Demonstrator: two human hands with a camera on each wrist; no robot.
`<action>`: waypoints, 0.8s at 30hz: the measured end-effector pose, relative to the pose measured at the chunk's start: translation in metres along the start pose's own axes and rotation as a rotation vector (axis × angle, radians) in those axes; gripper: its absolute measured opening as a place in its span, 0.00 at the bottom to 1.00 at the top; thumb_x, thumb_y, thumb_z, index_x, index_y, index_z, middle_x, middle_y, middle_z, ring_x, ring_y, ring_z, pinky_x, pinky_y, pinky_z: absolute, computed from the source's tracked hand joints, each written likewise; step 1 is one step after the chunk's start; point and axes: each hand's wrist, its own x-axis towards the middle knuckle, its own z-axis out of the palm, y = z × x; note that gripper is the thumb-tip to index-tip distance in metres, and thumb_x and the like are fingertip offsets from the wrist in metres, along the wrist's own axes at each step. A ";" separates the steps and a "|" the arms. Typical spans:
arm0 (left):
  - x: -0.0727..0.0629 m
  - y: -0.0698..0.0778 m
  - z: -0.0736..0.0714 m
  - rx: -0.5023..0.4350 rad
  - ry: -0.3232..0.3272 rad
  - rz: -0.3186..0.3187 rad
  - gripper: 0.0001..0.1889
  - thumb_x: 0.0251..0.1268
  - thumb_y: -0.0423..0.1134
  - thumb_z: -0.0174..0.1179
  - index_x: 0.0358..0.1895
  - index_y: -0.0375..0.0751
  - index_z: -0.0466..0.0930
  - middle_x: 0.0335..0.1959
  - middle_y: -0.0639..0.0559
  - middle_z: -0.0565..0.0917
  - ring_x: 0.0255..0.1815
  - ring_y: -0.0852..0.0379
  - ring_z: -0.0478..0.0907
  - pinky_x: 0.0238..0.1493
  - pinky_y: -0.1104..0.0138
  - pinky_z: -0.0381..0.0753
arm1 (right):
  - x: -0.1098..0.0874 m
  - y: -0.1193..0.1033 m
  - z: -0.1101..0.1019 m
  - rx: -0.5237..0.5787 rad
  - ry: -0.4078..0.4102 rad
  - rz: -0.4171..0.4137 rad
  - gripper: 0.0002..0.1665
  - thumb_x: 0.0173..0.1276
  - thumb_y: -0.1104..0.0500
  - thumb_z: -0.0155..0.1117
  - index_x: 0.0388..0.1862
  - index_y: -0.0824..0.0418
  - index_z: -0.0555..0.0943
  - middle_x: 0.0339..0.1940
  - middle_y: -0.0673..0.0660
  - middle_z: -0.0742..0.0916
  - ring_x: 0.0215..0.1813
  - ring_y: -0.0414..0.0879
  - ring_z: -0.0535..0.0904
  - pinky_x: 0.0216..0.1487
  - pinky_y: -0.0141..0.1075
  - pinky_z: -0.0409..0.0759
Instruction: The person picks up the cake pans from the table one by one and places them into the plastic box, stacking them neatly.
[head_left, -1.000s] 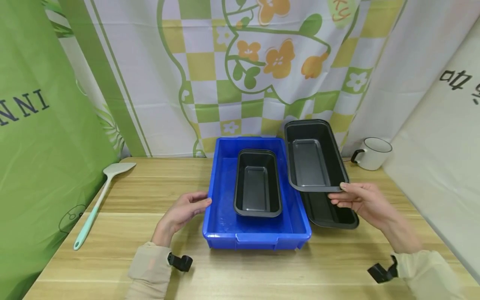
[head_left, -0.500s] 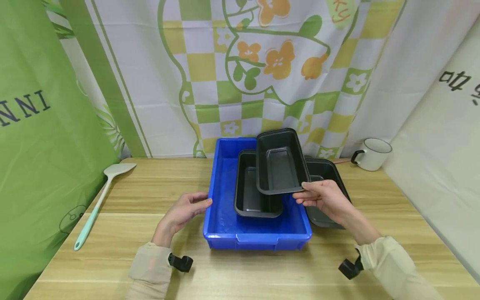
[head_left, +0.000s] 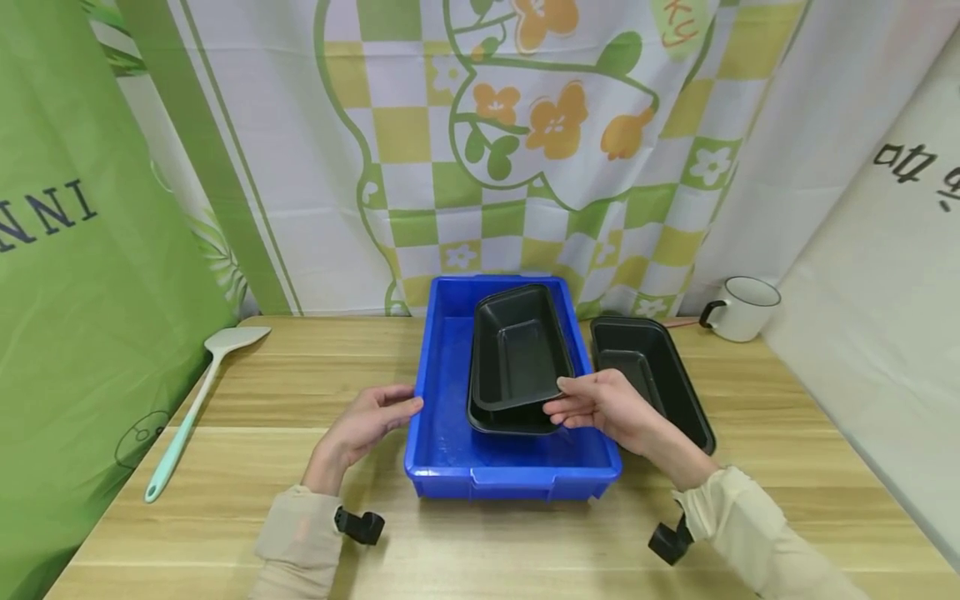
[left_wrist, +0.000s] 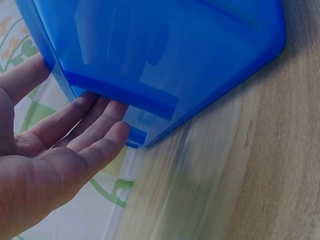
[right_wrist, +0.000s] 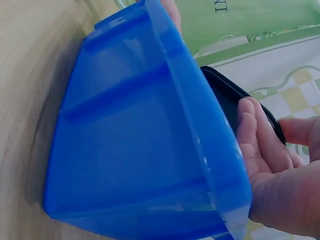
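A black loaf pan (head_left: pixel 521 350) is tilted over another black loaf pan (head_left: pixel 517 423) inside the blue bin (head_left: pixel 513 482). My right hand (head_left: pixel 607 408) pinches the upper pan's near right corner, thumb above and fingers below. The upper pan covers most of the lower one; whether they touch I cannot tell. At the bin's left side, my left hand (head_left: pixel 367 429) holds the rim, and in the left wrist view its fingers (left_wrist: pixel 102 117) reach beneath the lip. The right wrist view shows the held pan's dark edge (right_wrist: pixel 225 85) behind the bin wall.
Right of the bin, a third black loaf pan (head_left: pixel 678 387) lies on the wooden table (head_left: pixel 480 554), partly behind my right hand. A white mug (head_left: pixel 750 310) stands at the back right. A spatula (head_left: pixel 191 408) with a mint handle lies far left. A patterned curtain (head_left: pixel 420 167) hangs behind.
My right hand has carried the held loaf pan leftward and down, from above the third pan to over the one in the bin. The left hand has stayed at the bin's rim.
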 end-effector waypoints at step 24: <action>0.000 -0.001 0.001 -0.007 0.019 -0.008 0.30 0.67 0.35 0.58 0.65 0.20 0.61 0.65 0.29 0.68 0.62 0.45 0.71 0.65 0.60 0.70 | 0.001 -0.003 0.010 -0.589 0.078 0.006 0.19 0.67 0.55 0.63 0.36 0.72 0.86 0.26 0.61 0.88 0.28 0.50 0.85 0.33 0.42 0.86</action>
